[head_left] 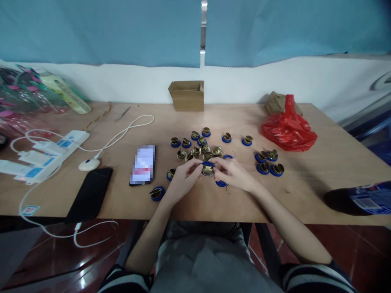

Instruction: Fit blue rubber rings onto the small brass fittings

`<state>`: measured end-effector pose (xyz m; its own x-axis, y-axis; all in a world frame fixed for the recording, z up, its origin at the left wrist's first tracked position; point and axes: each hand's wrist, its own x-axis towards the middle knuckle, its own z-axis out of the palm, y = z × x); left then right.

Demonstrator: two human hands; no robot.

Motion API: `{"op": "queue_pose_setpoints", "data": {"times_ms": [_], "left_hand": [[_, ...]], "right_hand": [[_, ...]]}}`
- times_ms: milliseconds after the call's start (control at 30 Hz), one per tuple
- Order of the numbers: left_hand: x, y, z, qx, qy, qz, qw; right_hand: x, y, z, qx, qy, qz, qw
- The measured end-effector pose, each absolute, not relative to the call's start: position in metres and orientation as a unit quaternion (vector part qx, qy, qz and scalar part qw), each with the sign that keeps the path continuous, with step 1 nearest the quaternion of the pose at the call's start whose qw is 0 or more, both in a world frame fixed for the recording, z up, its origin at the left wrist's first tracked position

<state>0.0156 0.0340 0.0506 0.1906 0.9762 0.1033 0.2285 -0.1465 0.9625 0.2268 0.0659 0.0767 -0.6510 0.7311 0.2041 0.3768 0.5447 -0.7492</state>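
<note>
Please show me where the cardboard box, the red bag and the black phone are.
cardboard box (186,99): head view, on its front wall.
red bag (288,132): head view, middle of the crumpled plastic.
black phone (91,193): head view, centre of its dark face.

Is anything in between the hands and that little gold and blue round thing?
No. The left hand and right hand both pinch the brass and blue piece directly, just above the table. Nothing visible sits between fingers and piece; the other pieces lie beyond it, closer to the cardboard box.
</note>
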Motion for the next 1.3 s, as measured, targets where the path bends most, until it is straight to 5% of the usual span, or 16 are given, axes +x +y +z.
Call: {"op": "queue_pose_setpoints", "data": {"times_ms": [500, 867, 1300], "left_hand": [[0.014, 0.034, 0.048, 0.640, 0.494, 0.436, 0.394], [0.019, 0.032, 0.055, 0.557, 0.442, 0.474, 0.519], [0.016, 0.031, 0.050, 0.584, 0.412, 0.459, 0.527]], "right_hand": [[0.224, 0.065, 0.070, -0.316, -0.806, 0.411, 0.286], [0.220, 0.066, 0.070, -0.295, -0.678, 0.592, 0.321], [0.221, 0.068, 0.063, -0.282, -0.668, 0.609, 0.321]]}}
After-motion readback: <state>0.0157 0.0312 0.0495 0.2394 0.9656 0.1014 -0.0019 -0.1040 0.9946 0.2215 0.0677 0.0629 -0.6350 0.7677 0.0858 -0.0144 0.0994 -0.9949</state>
